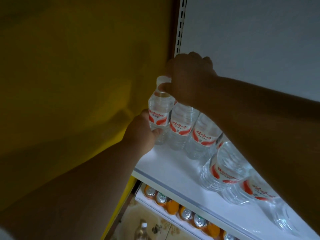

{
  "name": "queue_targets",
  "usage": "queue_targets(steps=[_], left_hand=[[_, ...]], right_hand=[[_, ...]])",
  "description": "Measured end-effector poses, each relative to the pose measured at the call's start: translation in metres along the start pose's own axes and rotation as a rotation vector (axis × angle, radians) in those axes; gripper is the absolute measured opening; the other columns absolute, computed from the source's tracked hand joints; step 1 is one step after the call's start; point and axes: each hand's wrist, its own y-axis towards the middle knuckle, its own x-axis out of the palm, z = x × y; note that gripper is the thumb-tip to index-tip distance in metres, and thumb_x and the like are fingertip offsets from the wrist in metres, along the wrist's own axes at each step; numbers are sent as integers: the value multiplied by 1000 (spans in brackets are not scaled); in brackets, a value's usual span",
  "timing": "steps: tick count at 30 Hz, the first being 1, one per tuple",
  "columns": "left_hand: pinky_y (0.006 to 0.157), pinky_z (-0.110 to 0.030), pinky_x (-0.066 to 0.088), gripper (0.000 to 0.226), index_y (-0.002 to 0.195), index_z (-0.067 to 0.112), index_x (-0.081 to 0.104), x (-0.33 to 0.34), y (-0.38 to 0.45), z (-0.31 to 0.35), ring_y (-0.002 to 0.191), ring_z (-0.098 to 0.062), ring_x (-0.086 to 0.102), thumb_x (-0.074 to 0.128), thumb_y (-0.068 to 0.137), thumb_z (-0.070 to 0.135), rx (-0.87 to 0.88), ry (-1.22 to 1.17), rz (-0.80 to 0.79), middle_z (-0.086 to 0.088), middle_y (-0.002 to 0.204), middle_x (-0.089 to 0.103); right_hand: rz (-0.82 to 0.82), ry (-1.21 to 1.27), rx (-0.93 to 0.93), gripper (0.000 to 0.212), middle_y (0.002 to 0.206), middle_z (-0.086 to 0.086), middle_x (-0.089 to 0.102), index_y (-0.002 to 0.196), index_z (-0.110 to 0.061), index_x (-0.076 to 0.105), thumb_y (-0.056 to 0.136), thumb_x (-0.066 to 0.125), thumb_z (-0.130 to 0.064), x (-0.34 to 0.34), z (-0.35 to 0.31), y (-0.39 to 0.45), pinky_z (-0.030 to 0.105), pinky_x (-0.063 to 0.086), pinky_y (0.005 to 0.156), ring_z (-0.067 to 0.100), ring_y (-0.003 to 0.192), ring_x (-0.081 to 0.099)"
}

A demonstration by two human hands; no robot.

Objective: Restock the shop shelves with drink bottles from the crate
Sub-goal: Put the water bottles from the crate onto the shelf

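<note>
A clear water bottle (158, 108) with a red-and-white label and white cap stands at the far left end of the white shelf (166, 163). My left hand (141, 131) grips its lower body from the left. My right hand (187, 80) reaches over from the right and curls round its neck just under the cap. More bottles of the same kind (181, 125) stand in a row to its right, and others (223, 168) stand nearer the shelf's front edge under my right forearm.
A yellow wall (69, 66) closes off the left side. The white back panel (251, 40) and a slotted upright (181, 23) rise behind the shelf. Below, a lower shelf holds orange drink cans (170, 205). Another bottle (141, 231) stands on the tiled floor.
</note>
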Motion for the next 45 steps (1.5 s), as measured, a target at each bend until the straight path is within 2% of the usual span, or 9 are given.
queue_targets(steps=[17, 22, 27, 30, 34, 37, 40, 42, 45], left_hand=[[105, -43, 52, 60, 138, 22, 53, 8, 6, -6, 128, -22, 60, 82, 85, 24, 33, -86, 3, 2, 135, 66], [91, -27, 55, 66, 128, 24, 54, 7, 6, -6, 115, -17, 66, 90, 74, 19, 30, -150, 73, 6, 123, 68], [71, -13, 50, 73, 119, 35, 51, 4, 4, 3, 93, 0, 63, 96, 62, 37, 15, -245, 204, 18, 108, 64], [75, -22, 56, 68, 120, 33, 56, 0, 5, 0, 97, -6, 65, 95, 64, 34, 36, -238, 229, 13, 112, 68], [75, -16, 53, 51, 112, 39, 59, -13, 5, -7, 97, 0, 67, 90, 72, 29, 87, -179, 156, 23, 101, 69], [89, -24, 57, 52, 124, 32, 59, -19, 3, -10, 111, -6, 67, 84, 80, 21, 139, -170, 77, 16, 117, 70], [84, -19, 57, 65, 124, 30, 54, -15, 0, -6, 105, -3, 68, 91, 72, 21, 127, -243, 88, 13, 116, 70], [82, -21, 59, 74, 126, 23, 55, -8, 1, 0, 102, -7, 70, 96, 65, 24, 74, -278, 156, 9, 115, 71], [79, -25, 61, 75, 126, 19, 59, -3, 4, 3, 97, -10, 71, 98, 62, 26, 42, -228, 256, 6, 112, 71]], right_hand=[[38, 49, -50, 44, 112, 4, 59, 116, -19, 61, 93, 59, -56, 8, 8, -1, 43, 34, 100, 27, 114, 51], [47, -2, -67, 37, 92, 0, 45, 99, -22, 51, 94, 56, -58, 8, 2, 5, 40, 33, 90, 21, 93, 41], [49, 17, -16, 42, 72, -6, 31, 82, -22, 39, 93, 53, -60, 10, -3, 6, 39, 31, 88, 21, 88, 39], [44, 1, -17, 49, 72, -5, 35, 70, -24, 33, 91, 51, -65, 11, -8, 7, 38, 28, 84, 22, 87, 40], [-7, 19, -156, 43, 103, -1, 56, 111, -21, 57, 94, 53, -61, 8, -5, 11, 42, 37, 98, 24, 104, 52], [-103, 39, -291, 40, 126, 2, 62, 129, -21, 60, 98, 57, -46, 4, -4, 12, 40, 42, 99, 25, 117, 57], [-44, -102, -352, 39, 108, 3, 64, 115, -16, 63, 97, 54, -50, 5, -8, 16, 41, 39, 96, 26, 106, 59], [-8, -155, -328, 40, 79, -2, 48, 91, -17, 52, 97, 51, -56, 6, -14, 16, 42, 38, 94, 25, 89, 51], [22, -154, -293, 39, 68, -5, 29, 84, -22, 41, 97, 48, -59, 9, -18, 14, 44, 36, 95, 23, 82, 40]])
